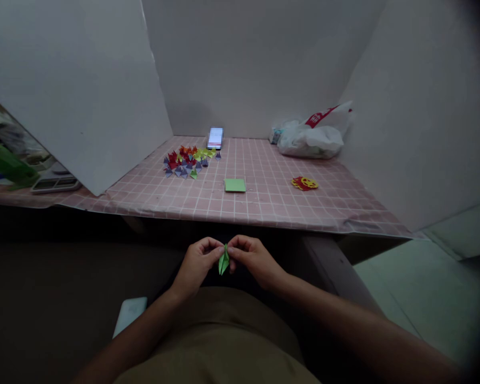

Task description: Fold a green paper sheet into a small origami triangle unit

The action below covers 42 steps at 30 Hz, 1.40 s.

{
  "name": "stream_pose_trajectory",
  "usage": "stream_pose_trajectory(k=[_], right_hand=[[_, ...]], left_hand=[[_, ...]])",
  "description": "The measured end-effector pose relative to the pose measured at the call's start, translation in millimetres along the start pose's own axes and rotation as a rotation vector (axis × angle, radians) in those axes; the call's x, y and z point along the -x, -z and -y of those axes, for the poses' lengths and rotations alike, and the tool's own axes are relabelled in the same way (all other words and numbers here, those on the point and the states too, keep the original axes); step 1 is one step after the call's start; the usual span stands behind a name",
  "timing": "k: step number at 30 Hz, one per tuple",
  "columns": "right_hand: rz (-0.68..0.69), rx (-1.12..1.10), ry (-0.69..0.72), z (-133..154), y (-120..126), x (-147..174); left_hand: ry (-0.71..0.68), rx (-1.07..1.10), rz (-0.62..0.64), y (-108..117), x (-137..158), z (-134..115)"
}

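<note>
Between my two hands, above my lap and in front of the table edge, is a small folded piece of green origami paper (223, 262), narrow and pointed. My left hand (200, 261) pinches its upper left side between thumb and finger. From the other side my right hand (253, 257) pinches the upper right of the same paper. Its lower points hang down free. On the table ahead lies a stack of square green paper sheets (235, 185). Farther left stands a cluster of small folded paper figures (184, 162) in red, orange, yellow, purple and green.
A lit phone (215, 138) stands at the back. Red and yellow cut-out shapes (304, 183) lie at right, with a white plastic bag (312, 140) behind. White panels (260, 64) enclose the table. A kitchen scale (56, 183) sits far left. A pale device (130, 316) lies by my left forearm.
</note>
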State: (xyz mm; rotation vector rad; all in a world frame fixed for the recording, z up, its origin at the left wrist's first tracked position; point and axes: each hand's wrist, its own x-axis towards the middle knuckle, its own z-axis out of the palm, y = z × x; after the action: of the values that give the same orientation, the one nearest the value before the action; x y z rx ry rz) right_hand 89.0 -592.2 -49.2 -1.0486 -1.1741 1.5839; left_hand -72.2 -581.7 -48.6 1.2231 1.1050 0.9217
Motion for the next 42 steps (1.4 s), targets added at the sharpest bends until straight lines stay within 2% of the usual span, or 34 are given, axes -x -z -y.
stream_pose_trajectory(k=[6,19,31,42], right_hand=[[-0.021,0.014,-0.001,1.2,-0.7,0.5],[-0.070,0.244,0.093,3.1,-1.5,2.3],[0.002,0.294,0.088,2.8,2.5,-0.2],[-0.058,0.440,0.204,-0.6,4.2,0.1]], left_hand=[[-0.011,-0.020,-0.007,-0.3,0.5,-0.6],[0.001,-0.018,0.021,-0.8,-0.8,-2.7],[0.001,-0.083,0.112,0.8,-3.1,0.7],[0.025,-0.034,0.134,-1.7,-1.9,0.3]])
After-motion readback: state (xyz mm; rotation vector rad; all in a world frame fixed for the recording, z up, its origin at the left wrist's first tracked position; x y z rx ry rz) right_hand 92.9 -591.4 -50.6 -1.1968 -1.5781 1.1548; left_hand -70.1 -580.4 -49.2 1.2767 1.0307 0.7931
